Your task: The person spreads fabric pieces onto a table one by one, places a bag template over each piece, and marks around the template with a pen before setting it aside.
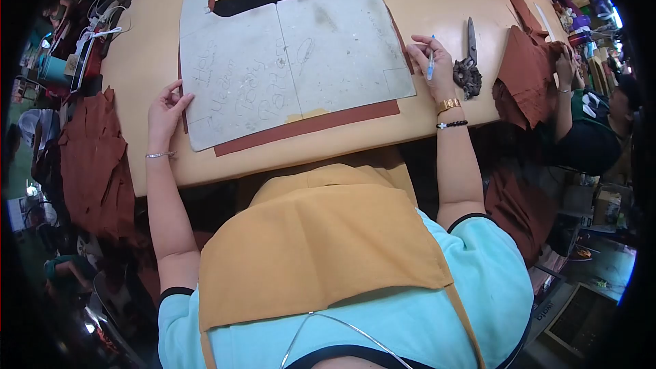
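Beside the grey template [294,61] | left hand [166,108] part-open, thumb at edge | right hand [433,61] curled, holding pen [430,65]

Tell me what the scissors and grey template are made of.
Scissors: blades look like dull grey metal, from their colour and faint sheen; the dark, lumpy handles may be wrapped, material unclear.
Grey template: probably stiff card, matte, judging by its flat, scuffed, written-on surface.
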Tool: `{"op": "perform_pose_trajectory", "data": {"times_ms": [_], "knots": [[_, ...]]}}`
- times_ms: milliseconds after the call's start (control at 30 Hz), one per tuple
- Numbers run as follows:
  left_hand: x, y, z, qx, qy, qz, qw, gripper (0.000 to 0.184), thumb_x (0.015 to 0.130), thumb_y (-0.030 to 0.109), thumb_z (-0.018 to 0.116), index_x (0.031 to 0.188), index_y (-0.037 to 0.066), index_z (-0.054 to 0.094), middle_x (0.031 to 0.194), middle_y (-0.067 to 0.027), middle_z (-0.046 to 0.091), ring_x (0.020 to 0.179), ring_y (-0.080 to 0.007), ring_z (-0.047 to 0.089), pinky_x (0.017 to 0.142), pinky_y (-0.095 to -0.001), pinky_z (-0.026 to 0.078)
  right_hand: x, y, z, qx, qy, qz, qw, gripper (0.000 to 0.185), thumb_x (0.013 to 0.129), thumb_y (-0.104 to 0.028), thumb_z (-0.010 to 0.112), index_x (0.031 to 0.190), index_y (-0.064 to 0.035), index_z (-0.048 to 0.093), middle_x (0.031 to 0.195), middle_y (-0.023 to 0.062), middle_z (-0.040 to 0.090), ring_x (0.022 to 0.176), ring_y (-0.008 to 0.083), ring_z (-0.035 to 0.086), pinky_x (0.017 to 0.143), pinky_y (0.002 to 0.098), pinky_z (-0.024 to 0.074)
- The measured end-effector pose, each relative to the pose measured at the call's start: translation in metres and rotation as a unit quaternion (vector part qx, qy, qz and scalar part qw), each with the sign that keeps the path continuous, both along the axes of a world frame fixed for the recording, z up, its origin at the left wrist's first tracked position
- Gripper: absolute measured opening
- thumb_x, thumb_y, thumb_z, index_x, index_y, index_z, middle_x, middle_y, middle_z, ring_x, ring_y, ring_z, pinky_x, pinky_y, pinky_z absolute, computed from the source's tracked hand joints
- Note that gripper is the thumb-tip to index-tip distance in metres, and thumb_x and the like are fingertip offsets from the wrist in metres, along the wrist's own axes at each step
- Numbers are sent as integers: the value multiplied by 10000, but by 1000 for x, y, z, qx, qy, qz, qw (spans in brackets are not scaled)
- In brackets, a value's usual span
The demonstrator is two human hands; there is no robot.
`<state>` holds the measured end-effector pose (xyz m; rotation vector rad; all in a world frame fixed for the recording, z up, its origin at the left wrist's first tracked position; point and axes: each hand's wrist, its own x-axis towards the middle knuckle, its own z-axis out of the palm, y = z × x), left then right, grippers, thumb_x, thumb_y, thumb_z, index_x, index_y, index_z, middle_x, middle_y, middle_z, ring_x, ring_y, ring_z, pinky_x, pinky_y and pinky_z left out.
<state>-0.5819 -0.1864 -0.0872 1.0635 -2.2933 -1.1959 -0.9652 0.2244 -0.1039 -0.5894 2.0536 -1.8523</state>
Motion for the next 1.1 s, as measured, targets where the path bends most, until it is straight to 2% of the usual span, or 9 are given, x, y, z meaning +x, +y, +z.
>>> {"op": "perform_pose_trajectory", "data": {"times_ms": [200,267,400,467,533,667,733,867,1100], "knots": [[-2,12,16,33,-10,15,999,470,796,133,778,1216,3,609,758,57,488,656,-28,464,583,-167,407,3,-1,4,21,26,-8,999,311,867,-138,712,1117,17,613,834,31,684,701,57,592,609,180,440],[-5,3,14,46,-22,19,999,459,789,136,785,1197,6,617,762,57,494,660,-24,469,575,-162,403,8,-4,13,23,23,-15,999,287,880,-150,698,1111,-1,618,834,28,685,665,40,574,563,169,430],[-40,-1,17,-160,-47,-7,986,482,764,256,794,1164,38,637,785,-6,551,669,-113,515,631,-247,463,13,-8,19,28,21,-32,999,262,917,-216,656,1093,-25,626,816,7,675,609,3,522,470,150,387],[-78,17,45,-189,-104,-53,975,478,768,303,773,1161,63,645,902,-68,612,765,-183,586,718,-315,499,13,-7,22,60,31,-48,997,268,930,-244,639,1088,-28,626,812,5,674,604,-1,514,465,143,382],[-113,21,44,-215,-61,-123,967,457,776,306,761,1157,79,651,1062,-108,632,921,-236,624,812,-341,504,16,-8,25,50,21,-53,997,277,939,-274,622,1076,-33,626,805,6,667,588,-6,491,464,140,378],[-182,14,41,-261,-108,-235,930,466,796,327,719,1192,94,639,1199,-127,603,1096,-315,581,947,-375,469,11,-4,18,39,19,-49,998,275,949,-289,603,1058,-38,624,797,2,654,575,-9,468,454,140,365],[-201,14,36,-303,-111,-245,914,525,759,315,768,1195,55,631,1226,-160,573,1115,-298,572,961,-374,460,12,-6,21,33,23,-48,998,274,956,-296,593,1053,-41,623,795,-1,649,575,-10,461,452,139,359],[-217,14,43,-250,-161,-256,920,596,710,358,801,1202,66,633,1221,-164,574,1137,-310,555,974,-373,451,12,-6,18,18,-2,-51,999,281,962,-305,581,1062,-45,620,794,-7,645,588,-12,461,456,136,354],[-220,15,50,-256,-206,-257,909,577,688,416,807,1174,144,657,1166,-91,601,1089,-264,584,917,-361,477,13,-7,18,28,-1,-57,998,290,964,-308,578,1081,-46,615,798,-14,647,601,-13,467,466,132,355]]}}
